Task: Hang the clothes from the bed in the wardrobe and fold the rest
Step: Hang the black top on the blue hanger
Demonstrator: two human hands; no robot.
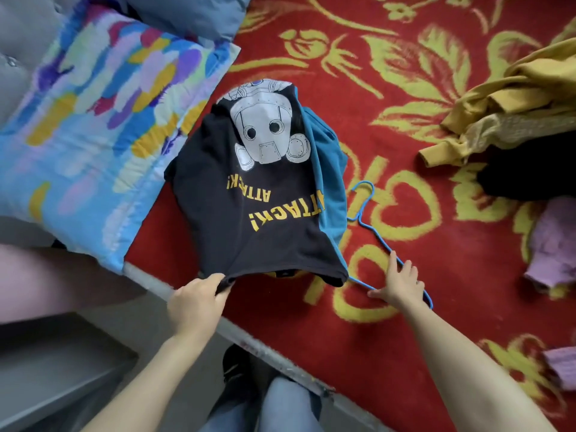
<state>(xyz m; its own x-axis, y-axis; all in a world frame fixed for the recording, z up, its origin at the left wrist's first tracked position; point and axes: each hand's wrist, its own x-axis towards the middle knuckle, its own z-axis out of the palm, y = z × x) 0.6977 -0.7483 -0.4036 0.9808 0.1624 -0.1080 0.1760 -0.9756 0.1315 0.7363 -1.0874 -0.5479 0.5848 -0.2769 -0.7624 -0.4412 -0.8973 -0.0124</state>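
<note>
A black T-shirt (249,194) with a grey robot print and yellow lettering lies on the red and yellow bed cover (389,322). Under it sits a teal garment (327,163). My left hand (196,302) pinches the black shirt's near left corner. A blue wire hanger (367,210) lies to the shirt's right, partly under the clothes. My right hand (397,283) rests on the hanger's lower part with fingers spread. Whether it grips the wire is not plain.
A colourful pillow (103,120) lies at the left beside a grey-blue one (187,14). At the right lie mustard (514,101), black (514,179) and lilac (554,244) clothes in a heap. The bed's edge (243,338) runs diagonally before my legs.
</note>
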